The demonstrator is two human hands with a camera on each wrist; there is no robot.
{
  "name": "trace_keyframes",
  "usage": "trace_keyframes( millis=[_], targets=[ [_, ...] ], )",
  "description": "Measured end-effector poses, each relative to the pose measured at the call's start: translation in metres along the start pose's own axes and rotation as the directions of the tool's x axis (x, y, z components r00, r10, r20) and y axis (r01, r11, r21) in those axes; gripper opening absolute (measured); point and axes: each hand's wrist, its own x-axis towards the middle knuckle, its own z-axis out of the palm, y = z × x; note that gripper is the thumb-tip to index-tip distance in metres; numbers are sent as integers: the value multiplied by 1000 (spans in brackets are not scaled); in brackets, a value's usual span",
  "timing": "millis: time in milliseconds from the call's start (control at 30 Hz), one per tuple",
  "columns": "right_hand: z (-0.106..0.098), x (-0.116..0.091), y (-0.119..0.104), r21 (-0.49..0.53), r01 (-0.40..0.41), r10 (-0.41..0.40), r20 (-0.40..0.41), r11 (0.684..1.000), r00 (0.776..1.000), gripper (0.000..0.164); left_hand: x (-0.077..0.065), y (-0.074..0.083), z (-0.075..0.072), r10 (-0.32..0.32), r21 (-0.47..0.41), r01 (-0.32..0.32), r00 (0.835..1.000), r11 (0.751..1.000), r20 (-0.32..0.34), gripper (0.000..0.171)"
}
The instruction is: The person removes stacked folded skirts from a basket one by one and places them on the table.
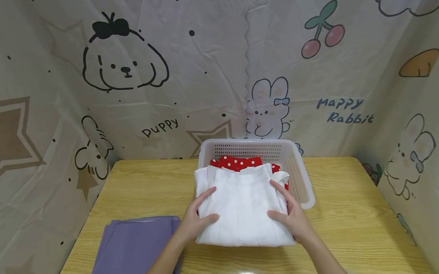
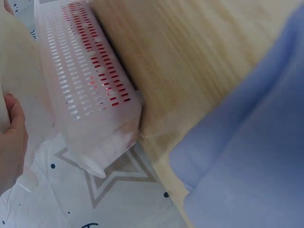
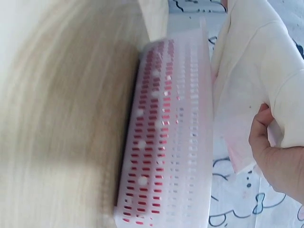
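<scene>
Both hands grip a folded white garment (image 1: 244,211) by its two sides, thumbs on top. My left hand (image 1: 198,217) holds its left side and my right hand (image 1: 291,212) its right side. The garment is held up over the near part of a white plastic basket (image 1: 303,182) and hides much of it. Inside the basket lies red cloth with white dots (image 1: 240,162), also showing red through the slotted basket wall (image 2: 66,57) in the left wrist view. In the right wrist view the right hand (image 3: 278,156) pinches the garment's edge beside the basket.
A folded purple cloth (image 1: 135,249) lies on the wooden table (image 1: 153,180) at the near left, close under the left forearm. Printed fabric walls (image 1: 207,70) rise behind the table and on both sides. The basket stands near the table's back edge.
</scene>
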Motion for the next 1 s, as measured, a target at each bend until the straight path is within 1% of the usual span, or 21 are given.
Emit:
trace_keyframes(
  millis=[167,333,533,633,767,867,933,1000],
  targets=[
    [10,-13,1,-30,-25,24,-38,999,999,72,-14,-5,-3,5,2,-5,1000,1000,8,63],
    [17,-23,5,-21,-33,31,-59,999,998,71,-26,-13,-2,26,10,-26,1000,1000,16,62],
    [22,-39,13,11,-5,6,-66,1000,998,70,-40,-20,0,21,-49,-19,999,999,31,63],
    [25,-46,17,-6,14,-14,-72,1000,997,70,-46,-22,0,13,-55,-11,999,998,37,62],
    [29,-53,22,-23,3,-5,-80,1000,997,71,-53,-27,0,11,-67,-8,999,998,48,63],
    [32,-57,27,-25,-46,43,-91,999,995,71,-57,-31,0,7,-90,-1,998,996,62,64],
    [34,-59,30,-28,-85,82,-97,996,992,71,-60,-35,0,18,-106,-10,997,994,76,64],
    [36,-61,33,-30,-138,134,-107,990,985,71,-63,-38,0,5,-116,5,997,993,81,64]
  ],
)
